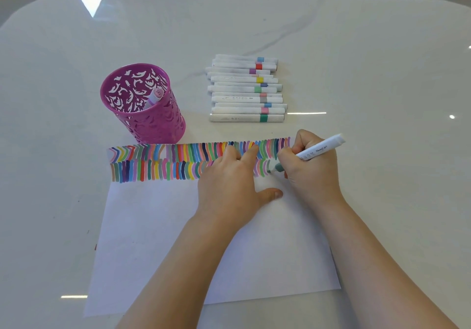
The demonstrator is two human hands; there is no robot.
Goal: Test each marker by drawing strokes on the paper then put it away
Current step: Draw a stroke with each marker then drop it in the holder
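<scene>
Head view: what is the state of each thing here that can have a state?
Paper: lies flat, two rows of coloured strokes at its far edge.
Held marker: tip uncapped, touching the paper.
Right hand: grips the held marker.
Left hand: open, pressing the paper.
Pink cup: upright, with a stored marker inside.
Marker stack: capped, lying flat.

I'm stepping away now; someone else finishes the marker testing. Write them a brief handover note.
Right hand grips a white marker, greenish tip on the paper at the second stroke row's right end.
Left hand lies flat, holding the paper down.
The purple cup holds one capped marker; a stack of markers lies beyond the paper.
Done: two stroke rows nearly full.
Left: finish this stroke, put the marker away, then probably the stack.
</scene>
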